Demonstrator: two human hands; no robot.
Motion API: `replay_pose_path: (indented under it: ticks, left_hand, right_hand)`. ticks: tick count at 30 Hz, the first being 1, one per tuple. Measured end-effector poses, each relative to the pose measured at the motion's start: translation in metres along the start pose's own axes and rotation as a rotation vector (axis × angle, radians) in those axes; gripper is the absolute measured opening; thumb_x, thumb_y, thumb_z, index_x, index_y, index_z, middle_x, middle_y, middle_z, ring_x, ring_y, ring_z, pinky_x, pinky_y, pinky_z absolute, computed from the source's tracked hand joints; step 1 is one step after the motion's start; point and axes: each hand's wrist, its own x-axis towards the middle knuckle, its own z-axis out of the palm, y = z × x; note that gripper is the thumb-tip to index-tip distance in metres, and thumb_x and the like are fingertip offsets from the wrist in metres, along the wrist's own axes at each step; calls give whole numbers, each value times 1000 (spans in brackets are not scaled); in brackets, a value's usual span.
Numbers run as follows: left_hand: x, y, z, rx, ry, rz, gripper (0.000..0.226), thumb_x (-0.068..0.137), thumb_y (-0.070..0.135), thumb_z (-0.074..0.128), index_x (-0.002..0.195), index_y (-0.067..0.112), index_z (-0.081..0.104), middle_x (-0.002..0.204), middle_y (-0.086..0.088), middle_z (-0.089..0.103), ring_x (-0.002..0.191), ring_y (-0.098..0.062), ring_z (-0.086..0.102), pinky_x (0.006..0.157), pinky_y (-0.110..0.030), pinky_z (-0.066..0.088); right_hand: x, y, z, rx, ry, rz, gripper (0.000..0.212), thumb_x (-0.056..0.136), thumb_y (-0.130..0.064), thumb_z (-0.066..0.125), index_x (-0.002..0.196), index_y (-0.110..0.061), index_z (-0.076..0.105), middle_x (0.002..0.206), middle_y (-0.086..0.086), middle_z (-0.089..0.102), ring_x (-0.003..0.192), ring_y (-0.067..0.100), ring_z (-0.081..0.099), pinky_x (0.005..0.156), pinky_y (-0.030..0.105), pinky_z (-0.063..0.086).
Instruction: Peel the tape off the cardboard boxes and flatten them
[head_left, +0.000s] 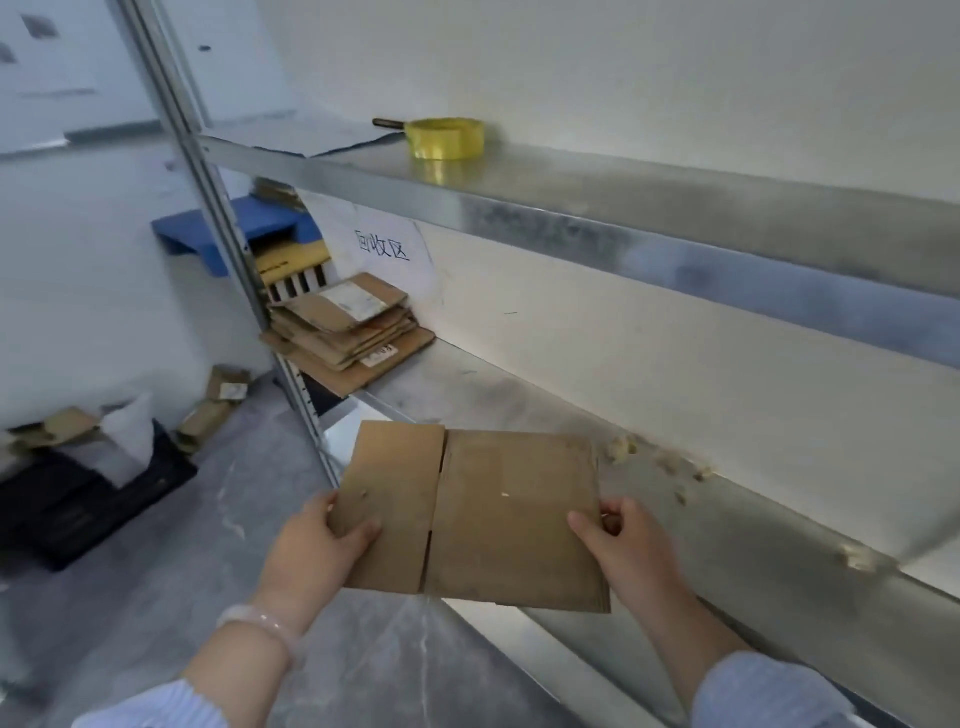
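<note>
Grey floor (156, 597); metal rack against a white wall. Left hand (317, 551) and right hand (628, 545) each grip one end of a flattened cardboard box (498, 519), held face up over the lower shelf (753, 530) front edge, long axis left to right. Farther along the shelf: a stack of flattened boxes (348, 332). Upper shelf (571, 202): yellow tape roll (447, 137).

An open stretch of lower shelf (493, 395) runs right of the cardboard stack (348, 332), roofed by the upper shelf (571, 218) above the stack. The steel post (208, 171) bars the stack's left side; tape scraps (623, 448) litter the shelf far right of it
</note>
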Motion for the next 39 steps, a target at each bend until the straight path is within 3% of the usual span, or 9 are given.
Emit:
replay_pose_path:
  ticks: [7,15,19,23,27,31,35,39]
  left_hand:
    - [85,-35,-53,-52,50,-35,60,80,37,75,130,14,52,110,-2,62,95,-20,61,79,-34,51]
    - [227,-35,-90,21,77,-23,74,81,46,71,142,17,41,129,-6,58,114,-24,58,87,-33,50]
    - [297,-23,-115,83,92,-20,71,82,45,70,141,16,42,130,-7,57,114,-23,57,92,-33,48]
    - [366,-16,-137,141,64,11,72,83,49,67,143,20,40,131,-5,56,114,-23,56,94,-34,48]
    - [424,-12,-147,221,26,53,75,83,54,63,146,24,35,133,-4,55,115,-23,56,98,-39,47]
    - [492,-5,-152,317,-25,185,68,84,57,59,141,24,41,127,-4,57,112,-25,56,97,-42,49]
    - [543,6,-150,438,-70,293,73,89,56,52,149,24,24,132,-4,51,118,-27,51,97,-42,47]
    - [575,5,-147,496,-97,367,69,93,54,45,149,26,18,125,-5,52,109,-29,53,88,-44,52]
  right_hand:
    - [58,-57,88,-18,-47,-25,32,80,-40,76,100,-18,63,88,-6,67,80,10,63,63,26,45]
    - [161,-117,173,86,-75,-14,28,77,-37,79,93,-22,60,89,0,67,82,18,65,78,42,54]
    - [210,-158,206,108,-123,-9,34,81,-35,77,100,-14,59,95,4,66,84,17,63,66,31,49]
    - [249,-191,233,44,-77,-54,33,81,-39,75,100,-17,60,93,-3,66,82,11,62,61,24,43]
    - [277,-209,261,-10,-53,-2,37,82,-46,73,103,-19,58,96,-4,65,85,13,61,67,28,46]
    - [303,-219,293,-26,18,80,45,82,-51,70,109,-15,63,97,-3,67,87,16,62,65,28,45]
    - [310,-231,320,-32,132,160,33,86,-44,69,103,-16,62,90,-2,62,81,17,57,67,28,41]
    - [315,-237,348,-3,212,236,32,86,-44,69,100,-15,68,92,0,69,76,15,62,66,29,49]
